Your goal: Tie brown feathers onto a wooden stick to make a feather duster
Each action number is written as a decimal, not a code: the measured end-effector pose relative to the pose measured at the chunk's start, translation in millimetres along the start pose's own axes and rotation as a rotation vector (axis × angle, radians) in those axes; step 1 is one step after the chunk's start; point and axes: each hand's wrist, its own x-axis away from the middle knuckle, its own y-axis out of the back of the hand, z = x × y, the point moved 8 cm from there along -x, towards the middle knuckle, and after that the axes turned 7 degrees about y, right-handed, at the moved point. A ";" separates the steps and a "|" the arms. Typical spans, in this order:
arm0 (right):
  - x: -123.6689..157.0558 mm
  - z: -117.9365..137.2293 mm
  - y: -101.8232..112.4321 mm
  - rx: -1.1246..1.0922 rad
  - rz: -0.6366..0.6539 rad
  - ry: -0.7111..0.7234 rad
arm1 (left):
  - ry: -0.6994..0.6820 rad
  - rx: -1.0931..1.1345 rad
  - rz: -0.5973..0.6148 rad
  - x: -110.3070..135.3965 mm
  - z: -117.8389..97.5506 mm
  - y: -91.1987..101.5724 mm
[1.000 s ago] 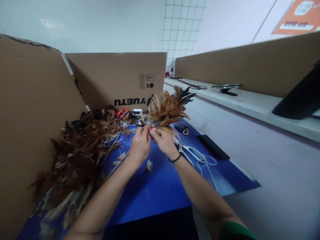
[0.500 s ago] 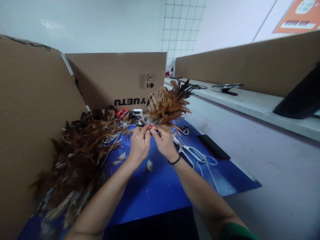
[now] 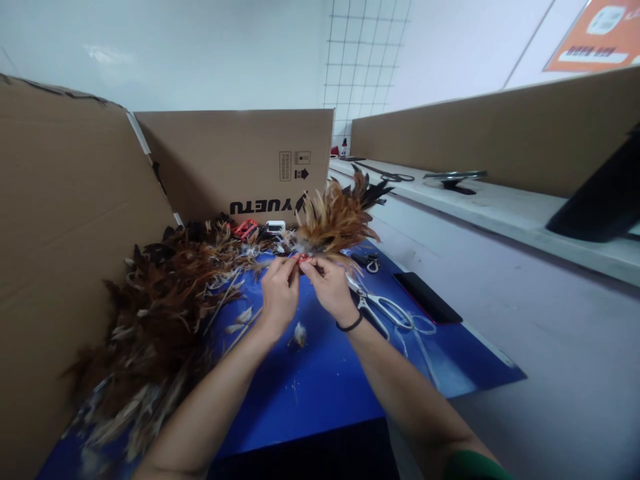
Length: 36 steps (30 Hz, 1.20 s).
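My left hand point(image 3: 278, 295) and my right hand point(image 3: 330, 288) meet above a blue mat point(image 3: 325, 380), fingers pinched together on the red-bound base of a bundle of orange-brown feathers point(image 3: 336, 217). The bundle fans up and to the right, with dark tips at its far end. A black band circles my right wrist. A heap of loose brown feathers point(image 3: 160, 313) lies on the mat to the left of my left hand.
White-handled scissors point(image 3: 385, 308) and white string lie right of my right hand, with a black phone point(image 3: 427, 297) beyond. Cardboard walls point(image 3: 235, 160) stand at left and back. A small feather tuft point(image 3: 299, 333) rests between my forearms. A white ledge point(image 3: 490, 207) runs along the right.
The feather bundle has tilted up and settled again while both hands stayed pinched at its base. The view has shifted down slightly.
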 end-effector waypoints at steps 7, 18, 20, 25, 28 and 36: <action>1.1 -9.2 3.4 -0.063 -0.101 -0.093 | 0.114 0.171 0.012 3.2 5.3 -1.8; -0.4 -4.8 1.5 -0.053 -0.007 -0.038 | 0.265 0.386 0.027 -8.1 27.4 2.5; -0.6 -5.3 3.2 -0.041 -0.022 -0.037 | 0.192 0.281 -0.032 -6.2 19.0 7.3; -0.5 -15.0 4.9 -0.089 -0.096 -0.094 | 0.037 0.167 -0.110 1.9 1.5 9.1; 0.2 -20.9 6.4 -0.152 -0.163 -0.132 | -0.018 0.140 -0.121 5.6 -5.3 8.1; 0.4 -20.5 6.9 -0.262 -0.219 -0.168 | 0.314 0.455 0.043 0.7 20.4 -4.9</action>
